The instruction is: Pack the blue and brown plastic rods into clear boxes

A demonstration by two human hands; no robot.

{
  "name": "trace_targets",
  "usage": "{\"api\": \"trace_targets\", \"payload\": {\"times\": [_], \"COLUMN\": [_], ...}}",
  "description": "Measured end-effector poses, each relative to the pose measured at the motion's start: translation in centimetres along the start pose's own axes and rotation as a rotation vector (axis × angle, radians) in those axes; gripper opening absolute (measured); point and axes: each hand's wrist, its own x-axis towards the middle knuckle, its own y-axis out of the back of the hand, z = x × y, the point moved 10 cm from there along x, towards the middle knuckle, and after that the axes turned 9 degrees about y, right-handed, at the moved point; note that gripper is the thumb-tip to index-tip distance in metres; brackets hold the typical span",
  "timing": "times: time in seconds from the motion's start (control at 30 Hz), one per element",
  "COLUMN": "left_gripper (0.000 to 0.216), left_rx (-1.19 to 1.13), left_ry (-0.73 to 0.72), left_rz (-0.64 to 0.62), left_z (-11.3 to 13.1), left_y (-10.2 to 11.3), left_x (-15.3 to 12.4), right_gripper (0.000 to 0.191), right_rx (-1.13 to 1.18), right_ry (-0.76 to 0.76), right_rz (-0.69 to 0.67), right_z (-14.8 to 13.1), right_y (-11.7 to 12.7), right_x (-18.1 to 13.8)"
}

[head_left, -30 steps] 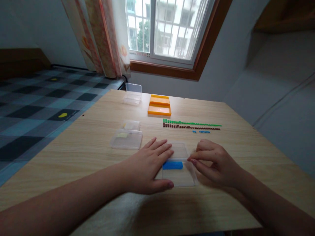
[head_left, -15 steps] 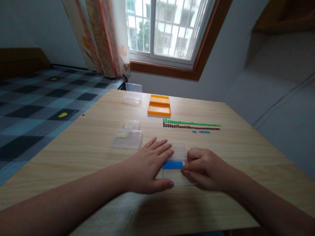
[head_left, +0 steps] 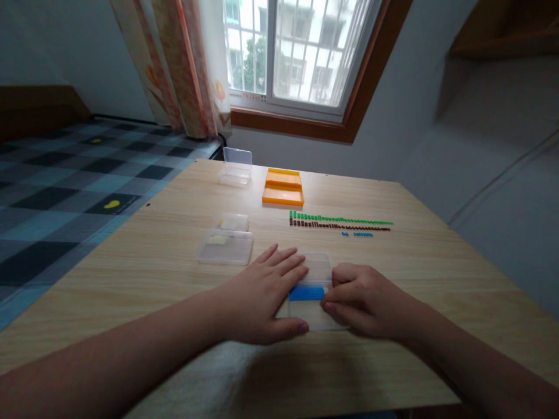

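Note:
A clear plastic box lies with its lid folded back in front of me. Along the far side of its near half sits a strip of blue pieces. My left hand rests over the box's left side, fingers stretched and spread. At the right end of the blue strip, my right hand has thumb and index fingertip pressed together. Whatever those fingertips may hold is hidden. Beyond the box run a row of green pieces, a row of brown pieces and several small blue pieces.
To the left lies another clear box with a pale paper inside. An orange case lies unfolded farther back, beside an upright-lidded clear box. The wooden table borders a bed with a checked cover.

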Motion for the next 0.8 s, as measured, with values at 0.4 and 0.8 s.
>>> {"api": "trace_targets", "payload": {"times": [0.4,0.8], "left_gripper": [0.086,0.086], "left_rx": [0.011,0.006], "left_ry": [0.010,0.017], "left_rz": [-0.012,-0.019], "left_z": [-0.2,-0.2], "left_y": [-0.2,-0.2], "left_x": [0.0,0.0], "right_gripper": [0.024,0.019], "right_rx": [-0.005,-0.040], "right_ry": [0.001,0.149], "right_rz": [0.012,0.241], "right_z": [0.0,-0.7], "right_y": [0.2,3.2], "right_x": [0.0,-0.4]}}
